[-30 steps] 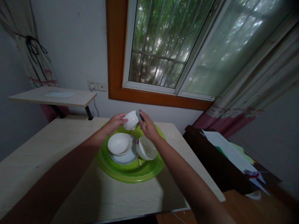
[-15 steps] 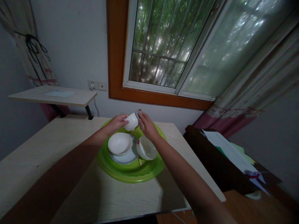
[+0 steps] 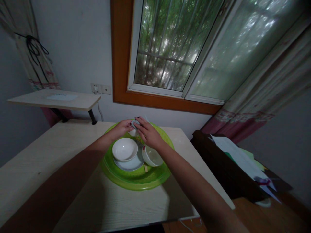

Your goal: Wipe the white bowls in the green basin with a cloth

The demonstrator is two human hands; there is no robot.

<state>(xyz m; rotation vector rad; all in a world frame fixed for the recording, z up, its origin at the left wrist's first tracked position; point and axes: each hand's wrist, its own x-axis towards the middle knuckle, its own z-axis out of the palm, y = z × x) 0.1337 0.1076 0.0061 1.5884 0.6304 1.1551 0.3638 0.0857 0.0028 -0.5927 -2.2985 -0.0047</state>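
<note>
Over the far side of a green basin [image 3: 137,185], my left hand [image 3: 122,127] grips a small white bowl [image 3: 133,133], mostly covered by my fingers. My right hand [image 3: 151,134] is closed over a grey cloth [image 3: 135,123] and presses it against that bowl. Below them, a larger white bowl [image 3: 124,149] rests on a pale plate [image 3: 130,166] in the basin. To its right, a bowl with a red pattern [image 3: 153,158] leans on its side. A short piece of light wood [image 3: 145,168] pokes out between plate and leaning bowl.
The basin stands on a light wooden table [image 3: 80,142] below a window. A raised shelf [image 3: 53,99] with a paper on it is at the back left. Right of the table, papers [image 3: 233,150] lie on a dark piece of furniture [image 3: 216,165].
My right hand has moved left with the grey cloth, from the bowl's right edge across its top. The small bowl has turned and is now more hidden.
</note>
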